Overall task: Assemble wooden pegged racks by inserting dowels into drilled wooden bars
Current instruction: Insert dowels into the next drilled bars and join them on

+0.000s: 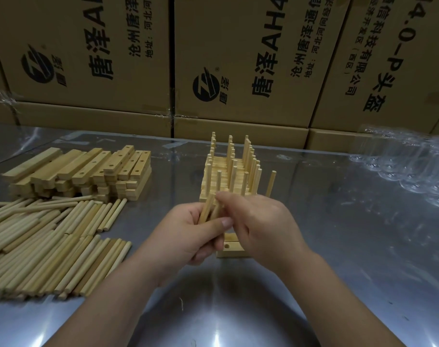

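Cardboard cartons [113, 58] across the top, shiny metal table [313, 246] below. Head view, centre: my left hand [185, 236] grips a bundle of dowels [206, 209]; right hand [258, 221] pinches one. Beneath them lies a drilled bar [234, 249]. Dowels, by my judgement: light, stiff, smooth, round; I'd hold mid-shaft. Finished racks [228, 171] stand behind; loose stock [50, 234] at left

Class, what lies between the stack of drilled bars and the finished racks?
Only bare table separates drilled bars from finished racks, in the head view.

Printed cardboard boxes [238, 58] behind a glossy metal table [338, 246]
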